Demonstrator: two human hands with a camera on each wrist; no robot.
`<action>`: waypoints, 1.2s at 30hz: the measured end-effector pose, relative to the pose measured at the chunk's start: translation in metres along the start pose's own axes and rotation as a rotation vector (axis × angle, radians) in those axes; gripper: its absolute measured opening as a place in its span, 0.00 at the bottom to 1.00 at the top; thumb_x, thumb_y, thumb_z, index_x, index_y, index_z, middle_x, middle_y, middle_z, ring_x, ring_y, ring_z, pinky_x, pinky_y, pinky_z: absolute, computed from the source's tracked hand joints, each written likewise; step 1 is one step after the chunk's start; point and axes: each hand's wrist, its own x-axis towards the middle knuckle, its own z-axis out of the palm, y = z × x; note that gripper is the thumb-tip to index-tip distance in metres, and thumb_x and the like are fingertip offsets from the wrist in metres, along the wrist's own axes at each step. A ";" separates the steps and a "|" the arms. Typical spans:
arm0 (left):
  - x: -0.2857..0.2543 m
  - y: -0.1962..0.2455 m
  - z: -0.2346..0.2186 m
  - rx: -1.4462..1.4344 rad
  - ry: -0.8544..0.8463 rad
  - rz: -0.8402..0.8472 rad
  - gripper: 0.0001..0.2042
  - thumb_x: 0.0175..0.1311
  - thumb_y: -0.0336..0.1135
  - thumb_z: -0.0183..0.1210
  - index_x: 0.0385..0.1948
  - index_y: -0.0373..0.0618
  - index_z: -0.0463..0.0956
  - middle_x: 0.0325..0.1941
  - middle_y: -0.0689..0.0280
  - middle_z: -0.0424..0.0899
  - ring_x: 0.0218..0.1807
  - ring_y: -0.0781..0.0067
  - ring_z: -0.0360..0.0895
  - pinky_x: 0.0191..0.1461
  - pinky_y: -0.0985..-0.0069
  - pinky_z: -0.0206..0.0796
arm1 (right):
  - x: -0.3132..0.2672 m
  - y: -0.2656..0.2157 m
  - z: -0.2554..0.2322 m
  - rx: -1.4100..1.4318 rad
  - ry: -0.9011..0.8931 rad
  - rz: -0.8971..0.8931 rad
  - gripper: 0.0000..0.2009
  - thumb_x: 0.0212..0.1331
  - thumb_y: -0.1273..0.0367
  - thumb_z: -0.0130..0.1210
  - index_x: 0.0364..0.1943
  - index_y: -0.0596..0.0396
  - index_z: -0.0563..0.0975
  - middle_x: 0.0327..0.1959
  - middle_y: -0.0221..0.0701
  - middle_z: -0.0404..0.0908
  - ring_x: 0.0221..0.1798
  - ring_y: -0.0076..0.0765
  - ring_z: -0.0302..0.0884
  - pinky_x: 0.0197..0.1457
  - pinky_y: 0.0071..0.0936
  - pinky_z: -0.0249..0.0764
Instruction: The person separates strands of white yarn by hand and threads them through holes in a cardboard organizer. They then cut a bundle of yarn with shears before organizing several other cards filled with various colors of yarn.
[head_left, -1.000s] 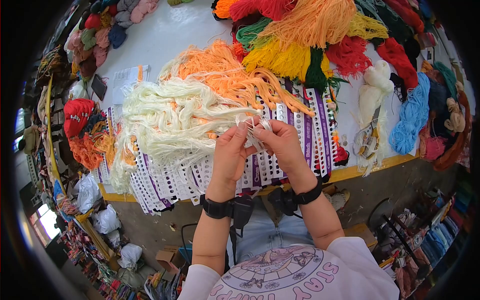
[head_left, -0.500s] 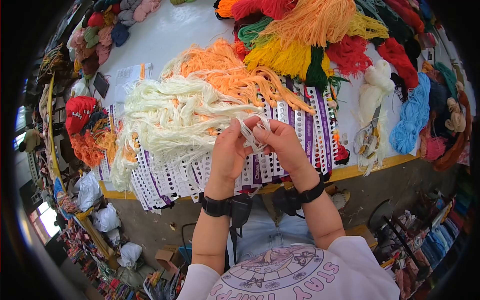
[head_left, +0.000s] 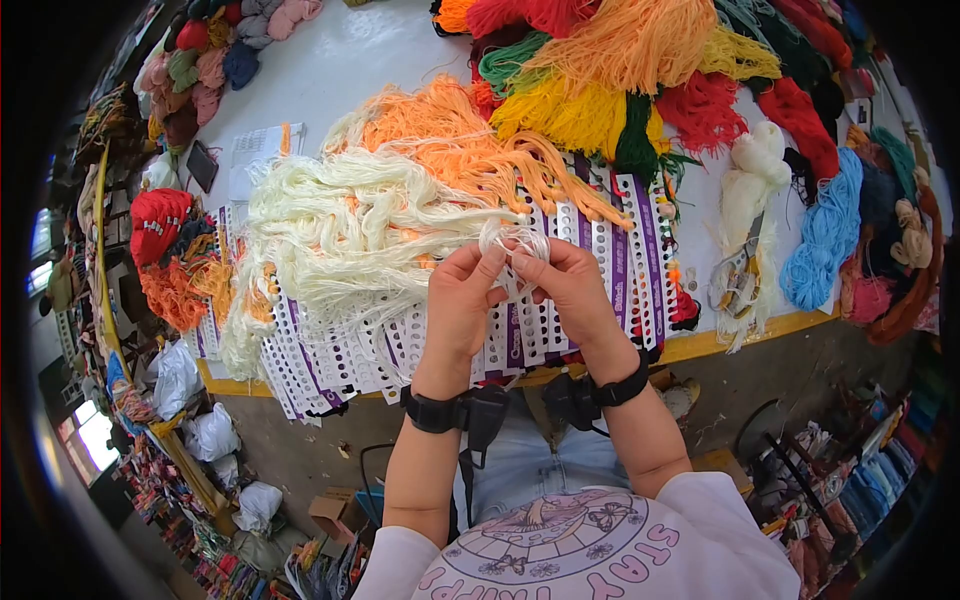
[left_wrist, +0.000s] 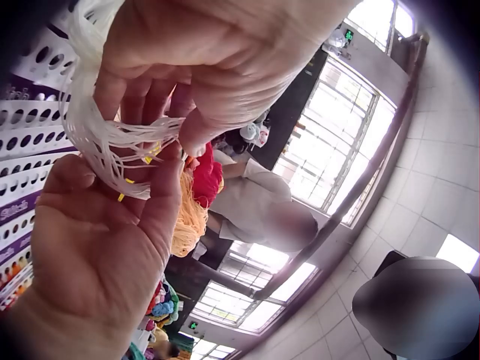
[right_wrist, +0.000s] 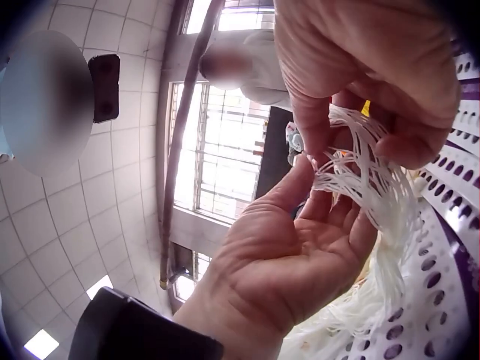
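Observation:
My left hand and right hand meet over the front of the table, each pinching a bunch of white thread between thumb and fingers. In the left wrist view, the thin white strands arc in a loop from one hand to the other, thumb tips close together. The right wrist view shows these strands fanning out between the fingers and trailing down. Left of the hands lies a large pile of cream-white thread, with orange thread behind it. White and purple punched thread cards lie beneath.
Red, yellow and peach skeins are heaped at the back. On the right lie scissors on white thread, and a blue skein. A phone and paper sheet sit at the left. The yellow table edge runs before me.
Both hands stay over the same spot while the fingers work the white thread. The strands hung in a loop between the hands half a second ago; now they bunch up above the closer fingertips.

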 end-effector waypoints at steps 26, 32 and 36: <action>0.007 -0.002 -0.004 0.035 0.095 0.044 0.14 0.63 0.41 0.47 0.38 0.40 0.72 0.38 0.64 0.77 0.36 0.76 0.75 0.37 0.80 0.68 | 0.007 0.001 0.002 0.008 0.026 -0.043 0.11 0.55 0.65 0.53 0.36 0.58 0.76 0.26 0.21 0.76 0.28 0.14 0.67 0.27 0.13 0.62; -0.007 0.054 -0.049 -0.828 -0.232 0.318 0.11 0.66 0.37 0.39 0.33 0.45 0.70 0.22 0.73 0.72 0.20 0.84 0.69 0.36 0.77 0.64 | -0.011 -0.036 -0.049 0.393 -0.283 -0.020 0.10 0.59 0.62 0.48 0.34 0.54 0.73 0.16 0.18 0.62 0.22 0.17 0.62 0.24 0.17 0.60; -0.018 0.109 -0.115 -1.002 -0.335 0.302 0.10 0.66 0.34 0.39 0.30 0.43 0.69 0.15 0.74 0.64 0.13 0.84 0.57 0.28 0.82 0.57 | -0.032 -0.093 -0.112 -0.089 0.130 -0.549 0.14 0.60 0.64 0.43 0.44 0.57 0.72 0.47 0.33 0.71 0.44 0.23 0.71 0.38 0.16 0.70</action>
